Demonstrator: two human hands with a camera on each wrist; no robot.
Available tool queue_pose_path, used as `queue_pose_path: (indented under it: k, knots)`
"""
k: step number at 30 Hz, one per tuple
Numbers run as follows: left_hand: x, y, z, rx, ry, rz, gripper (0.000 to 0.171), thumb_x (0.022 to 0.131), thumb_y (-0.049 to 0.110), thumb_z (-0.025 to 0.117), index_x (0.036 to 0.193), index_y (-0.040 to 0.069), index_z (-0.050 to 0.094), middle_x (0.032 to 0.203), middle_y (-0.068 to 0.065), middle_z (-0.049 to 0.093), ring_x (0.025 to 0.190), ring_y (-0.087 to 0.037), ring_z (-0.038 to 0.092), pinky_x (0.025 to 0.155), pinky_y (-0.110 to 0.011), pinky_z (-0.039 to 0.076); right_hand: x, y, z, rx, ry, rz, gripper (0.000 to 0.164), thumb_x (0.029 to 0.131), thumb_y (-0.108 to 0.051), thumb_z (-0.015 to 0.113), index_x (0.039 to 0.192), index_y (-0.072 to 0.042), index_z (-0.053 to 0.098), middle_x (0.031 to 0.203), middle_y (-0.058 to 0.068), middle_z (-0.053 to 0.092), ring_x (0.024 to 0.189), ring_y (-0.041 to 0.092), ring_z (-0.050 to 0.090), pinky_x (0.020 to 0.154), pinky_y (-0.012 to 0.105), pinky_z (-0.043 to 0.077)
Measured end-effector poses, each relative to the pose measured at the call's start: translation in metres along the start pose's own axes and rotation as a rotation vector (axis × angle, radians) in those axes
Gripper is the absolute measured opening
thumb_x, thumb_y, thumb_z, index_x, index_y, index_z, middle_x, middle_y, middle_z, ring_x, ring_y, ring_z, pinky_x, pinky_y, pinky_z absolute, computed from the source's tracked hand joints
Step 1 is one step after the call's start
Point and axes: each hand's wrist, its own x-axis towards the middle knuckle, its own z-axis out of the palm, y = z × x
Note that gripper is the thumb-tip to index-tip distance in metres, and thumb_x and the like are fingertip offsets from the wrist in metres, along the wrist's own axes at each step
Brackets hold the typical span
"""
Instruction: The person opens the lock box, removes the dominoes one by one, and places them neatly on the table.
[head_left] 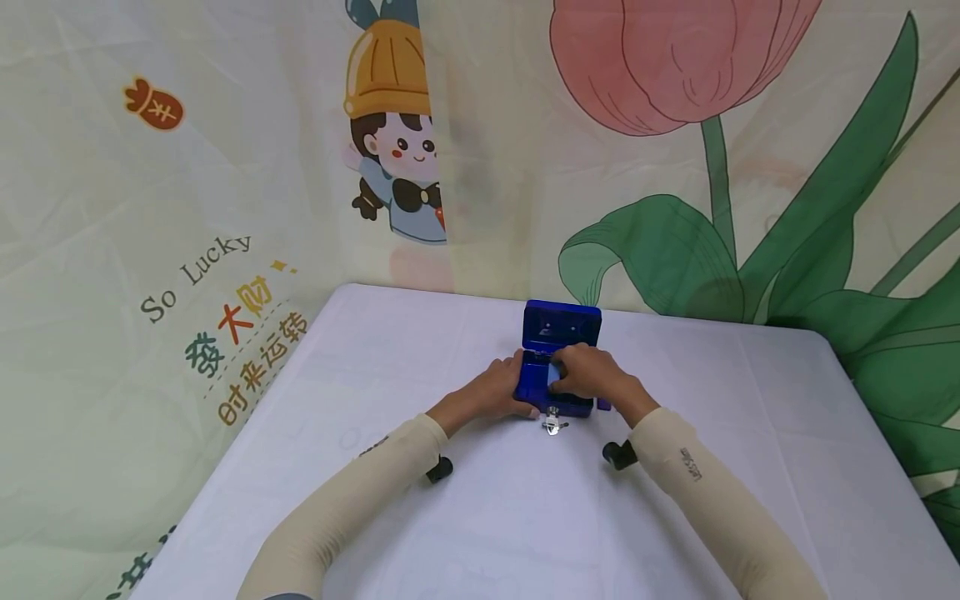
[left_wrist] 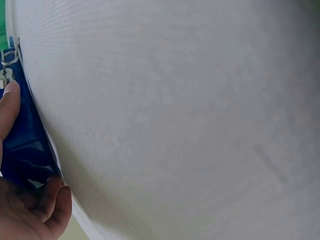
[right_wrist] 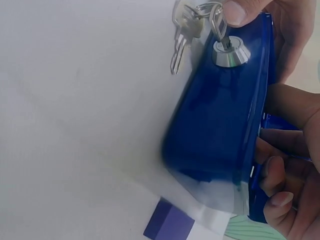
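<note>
A blue metal cash box (head_left: 534, 387) stands on the table with its lid (head_left: 561, 325) raised. Keys on a ring (head_left: 552, 425) hang from the lock on its front, and the right wrist view shows the lock (right_wrist: 231, 52) close up. My left hand (head_left: 495, 390) grips the box's left end, thumb at the front near the lock and fingers around the side. Inside the box my right hand (head_left: 592, 372) reaches down with curled fingers. Between its thumb and index finger shows a small light blue piece (head_left: 554, 373), mostly hidden, which they appear to pinch.
A purple block (right_wrist: 169, 220) lies on the table by the box's right end. The white-covered table (head_left: 465, 533) ends at a printed cloth backdrop (head_left: 495, 167) just behind the box. Black wrist mounts (head_left: 619, 455) hang below both sleeves.
</note>
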Motion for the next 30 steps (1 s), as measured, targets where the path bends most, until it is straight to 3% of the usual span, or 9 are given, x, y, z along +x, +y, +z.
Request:
queue_pose_path:
  k: [6, 30]
  knots:
    - [0.000, -0.001, 0.001, 0.003, 0.004, 0.015, 0.112, 0.081, 0.050, 0.081, 0.158, 0.009, 0.011, 0.148, -0.019, 0.048, 0.127, -0.032, 0.047, 0.110, -0.049, 0.042, -0.006, 0.003, -0.003, 0.022, 0.001, 0.014, 0.052, 0.086, -0.032, 0.080, 0.127, -0.002, 0.067, 0.095, 0.007, 0.073, 0.078, 0.017, 0.064, 0.081, 0.039, 0.058]
    - [-0.003, 0.000, 0.000, -0.030, 0.010, 0.024, 0.112, 0.081, 0.048, 0.082, 0.159, 0.012, 0.010, 0.148, -0.018, 0.047, 0.128, -0.031, 0.046, 0.111, -0.049, 0.040, -0.020, 0.015, -0.017, 0.076, -0.057, 0.104, 0.057, 0.087, -0.033, 0.080, 0.132, -0.003, 0.063, 0.107, 0.010, 0.073, 0.089, 0.020, 0.067, 0.088, 0.044, 0.058]
